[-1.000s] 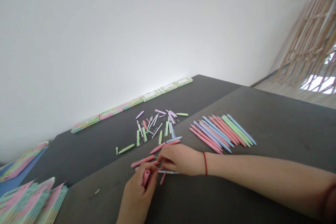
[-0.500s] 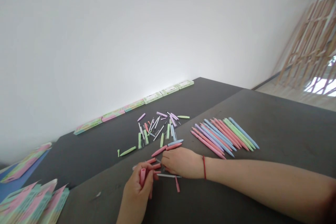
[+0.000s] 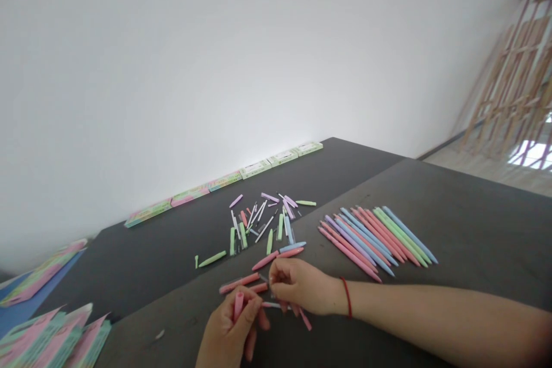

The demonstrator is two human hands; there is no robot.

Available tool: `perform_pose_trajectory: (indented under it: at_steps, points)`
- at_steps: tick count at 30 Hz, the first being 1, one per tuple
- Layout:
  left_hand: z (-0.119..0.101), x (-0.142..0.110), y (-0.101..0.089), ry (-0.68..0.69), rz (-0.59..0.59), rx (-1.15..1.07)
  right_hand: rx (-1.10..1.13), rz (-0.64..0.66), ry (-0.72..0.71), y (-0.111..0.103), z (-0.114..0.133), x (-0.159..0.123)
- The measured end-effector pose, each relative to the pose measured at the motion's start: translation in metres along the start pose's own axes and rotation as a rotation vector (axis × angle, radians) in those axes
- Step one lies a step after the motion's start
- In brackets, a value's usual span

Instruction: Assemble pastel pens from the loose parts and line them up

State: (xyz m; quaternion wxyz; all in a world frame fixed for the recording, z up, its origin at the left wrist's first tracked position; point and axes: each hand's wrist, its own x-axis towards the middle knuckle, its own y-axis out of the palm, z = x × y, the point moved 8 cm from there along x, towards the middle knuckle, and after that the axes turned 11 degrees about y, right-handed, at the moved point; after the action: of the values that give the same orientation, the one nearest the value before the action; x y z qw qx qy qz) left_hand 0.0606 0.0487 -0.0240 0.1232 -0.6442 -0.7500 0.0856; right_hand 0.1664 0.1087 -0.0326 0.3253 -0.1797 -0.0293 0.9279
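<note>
My left hand point(image 3: 235, 325) is closed round a short pink pen barrel point(image 3: 238, 306), its open end pointing up. Just to the right, my right hand point(image 3: 299, 287) has its fingers pinched together over the table; what they hold, if anything, is hidden. Under it runs a white refill with a pink end point(image 3: 271, 305), partly covered by the fingers. A small pink pen part point(image 3: 305, 319) lies below the right hand. Behind my hands are pink barrels point(image 3: 239, 283), and past them pink pen halves point(image 3: 265, 260) and a blue one point(image 3: 293, 246).
Loose green, purple and white pen parts point(image 3: 259, 221) lie scattered across the dark table point(image 3: 164, 276). To the right is a row of whole pens point(image 3: 357, 238). Flat boxes point(image 3: 224, 181) line the wall, and pastel packs point(image 3: 75, 333) stand at the lower left.
My right hand has drawn its fingers into a pinch and come slightly down and right, over the refill. My left hand keeps the pink barrel. The view has tilted slightly.
</note>
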Motion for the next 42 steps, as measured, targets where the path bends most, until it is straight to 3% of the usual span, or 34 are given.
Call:
perform_pose_trajectory:
  at_steps: [4,9,12,15,19,29,42]
  points:
    - [-0.007,-0.002,-0.008,0.012,-0.065,0.126,0.091,0.147,0.024,0.019,-0.003,-0.005]
    - [-0.021,-0.002,-0.012,0.11,-0.117,0.154,0.067,0.166,-0.08,0.024,0.006,-0.014]
    - [-0.02,-0.002,-0.015,0.14,-0.141,0.135,0.094,0.086,-0.122,0.017,0.011,-0.013]
    - [-0.005,-0.002,-0.013,0.046,-0.106,0.081,0.2,-0.017,-0.134,0.003,0.013,-0.01]
    - [0.013,-0.003,0.0,-0.091,0.02,-0.019,0.429,0.034,-0.167,-0.002,0.017,-0.007]
    - [0.008,-0.007,0.005,-0.114,0.023,-0.156,0.669,0.083,-0.168,-0.004,0.014,-0.002]
    - [0.008,-0.008,0.001,-0.108,0.019,-0.169,0.563,0.028,-0.303,-0.01,0.03,-0.014]
